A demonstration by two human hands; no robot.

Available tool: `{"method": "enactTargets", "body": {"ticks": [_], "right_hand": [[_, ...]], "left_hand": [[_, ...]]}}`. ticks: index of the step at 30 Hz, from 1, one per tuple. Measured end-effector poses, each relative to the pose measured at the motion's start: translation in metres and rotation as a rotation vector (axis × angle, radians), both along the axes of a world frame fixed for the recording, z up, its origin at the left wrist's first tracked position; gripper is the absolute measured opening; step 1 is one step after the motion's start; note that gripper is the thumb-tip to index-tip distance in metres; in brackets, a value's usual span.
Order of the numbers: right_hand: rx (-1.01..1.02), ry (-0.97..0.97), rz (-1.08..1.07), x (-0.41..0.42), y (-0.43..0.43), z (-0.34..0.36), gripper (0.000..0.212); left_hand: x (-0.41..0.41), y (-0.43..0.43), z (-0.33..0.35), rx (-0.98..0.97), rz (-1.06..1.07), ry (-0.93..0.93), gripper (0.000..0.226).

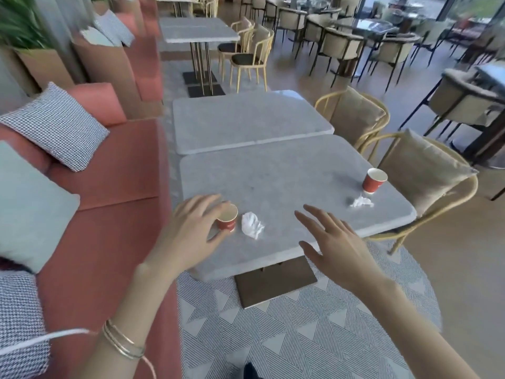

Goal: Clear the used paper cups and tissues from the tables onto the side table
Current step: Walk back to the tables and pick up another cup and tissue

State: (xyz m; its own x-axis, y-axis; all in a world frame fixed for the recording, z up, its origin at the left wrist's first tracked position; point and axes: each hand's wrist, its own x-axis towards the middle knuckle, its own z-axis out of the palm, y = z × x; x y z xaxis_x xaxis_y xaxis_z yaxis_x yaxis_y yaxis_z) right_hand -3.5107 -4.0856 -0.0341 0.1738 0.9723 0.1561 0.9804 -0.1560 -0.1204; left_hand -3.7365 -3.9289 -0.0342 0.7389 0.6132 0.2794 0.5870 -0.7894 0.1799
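Head view of a café seating area. The near grey stone-topped table [273,187] carries four items of the task. At its left edge a red paper cup [227,220] stands upright with its mouth open to the camera; the left hand [191,228] curls around it, fingers over the far rim and thumb at the near side of the cup wall, though whether the grip is fully closed cannot be told. Just beside this cup, to its right, lies a crumpled white tissue [252,225], apart from both hands. The right hand [336,242] hovers over the near middle of the table with fingers spread and palm down, holding nothing. Near the right edge a second red paper cup [373,180] stands upright, and a second crumpled tissue [361,201] lies just in front of it. A second grey table [246,119] adjoins the far edge of the first. A red banquette [114,173] with a checked cushion [57,127] runs along the left; cane chairs [420,165] with beige cushions stand at the right. A patterned rug [300,324] lies beneath. Gold bangles [123,343] circle the left forearm.
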Motion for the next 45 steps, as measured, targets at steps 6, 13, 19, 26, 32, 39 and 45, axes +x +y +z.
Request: {"method": "enactTargets", "body": {"ticks": [6,13,19,26,32,39,45], "right_hand": [[-0.087,0.04,0.075,0.023,0.064,-0.037,0.054],[-0.185,0.085,0.195,0.054,0.142,-0.08,0.055],[-0.287,0.18,0.281,0.066,0.201,-0.141,0.053],[-0.37,0.369,0.233,0.071,0.237,-0.217,0.046],[-0.472,0.421,0.204,0.064,0.245,-0.256,0.042],[-0.356,0.394,0.038,0.049,0.24,-0.268,0.024],[-0.24,0.404,-0.103,0.056,0.222,-0.254,0.02]], "left_hand": [[0.016,0.044,-0.037,-0.078,0.027,0.07,0.049],[0.043,0.097,-0.083,-0.224,0.114,0.129,0.058],[0.07,0.137,-0.127,-0.336,0.152,0.195,0.066],[0.093,0.161,-0.18,-0.447,0.106,0.27,0.076],[0.096,0.181,-0.202,-0.532,0.028,0.362,0.088],[0.104,0.192,-0.203,-0.575,-0.065,0.315,0.084],[0.121,0.199,-0.198,-0.532,-0.119,0.302,0.082]]}}
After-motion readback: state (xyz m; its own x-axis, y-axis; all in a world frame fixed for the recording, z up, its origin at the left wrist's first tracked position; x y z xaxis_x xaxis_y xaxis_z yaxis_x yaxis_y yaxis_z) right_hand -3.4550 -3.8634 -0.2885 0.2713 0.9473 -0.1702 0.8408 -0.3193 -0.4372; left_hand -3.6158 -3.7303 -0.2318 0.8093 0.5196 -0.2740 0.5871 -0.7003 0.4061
